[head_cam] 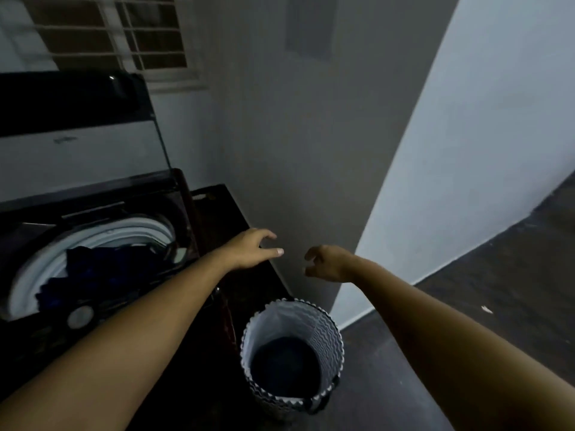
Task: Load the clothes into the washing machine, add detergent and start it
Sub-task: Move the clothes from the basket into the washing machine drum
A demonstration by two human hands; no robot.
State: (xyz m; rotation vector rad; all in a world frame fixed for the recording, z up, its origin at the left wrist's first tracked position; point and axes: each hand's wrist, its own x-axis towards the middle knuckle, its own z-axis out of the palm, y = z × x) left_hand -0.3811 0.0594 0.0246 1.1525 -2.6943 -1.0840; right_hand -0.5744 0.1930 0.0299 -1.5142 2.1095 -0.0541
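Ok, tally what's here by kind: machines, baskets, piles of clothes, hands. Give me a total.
washing machine: 1
laundry basket: 1
piles of clothes: 2, the drum pile and the basket pile
hands: 2, the left hand and the right hand, both holding nothing
Total: 6

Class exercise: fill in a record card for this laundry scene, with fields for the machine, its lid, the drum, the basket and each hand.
washing machine: top loader, left of the basket
lid: raised
drum: dark blue clothes inside
basket: on the floor, something dark at its bottom
left hand: empty, fingers relaxed, held out in front
right hand: empty, fingers loosely curled, in the air
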